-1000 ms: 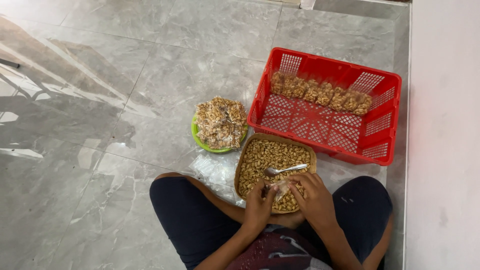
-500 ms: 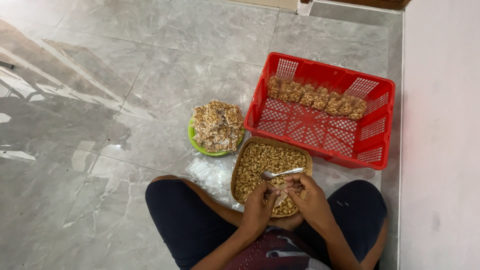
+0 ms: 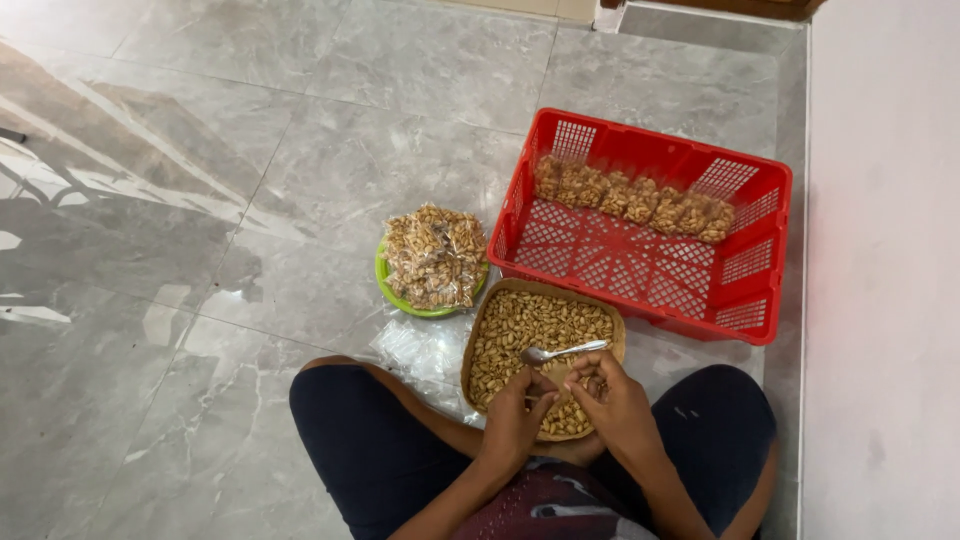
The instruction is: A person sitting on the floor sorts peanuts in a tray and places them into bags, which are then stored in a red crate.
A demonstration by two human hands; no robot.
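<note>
A: Taking the woven tray (image 3: 497,330) as landmark and reading left to right, what lies around it?

B: Up and to its left, a green bowl (image 3: 385,280) heaped with small filled packets (image 3: 433,255). Just left of the tray, touching its rim, loose clear plastic bags (image 3: 415,350) on the grey tiled floor (image 3: 200,200). The tray itself holds shelled peanuts (image 3: 530,330). Up and to its right, nearly touching, a red plastic basket (image 3: 770,250) with a row of filled packets (image 3: 630,195) along its far wall.

A: And the hands?

B: Both sit over the tray's near edge. The left hand (image 3: 518,405) is curled, fingers bent inward and pinched on something small; I cannot tell what, possibly a bag mouth. The right hand (image 3: 610,395) has its fingers closed round the handle of a metal spoon (image 3: 560,351), whose bowl points left over the peanuts.

A: Which step would you judge this to be?

B: Filling, I judge: peanuts being spooned into a small bag held at the tray's near edge. The next move would call for a level spoon and the left hand holding the opening steady beneath it.

A: Arm pose?

B: Both forearms rise from the lap between the crossed knees, wrists angled inward so the hands nearly meet.
</note>
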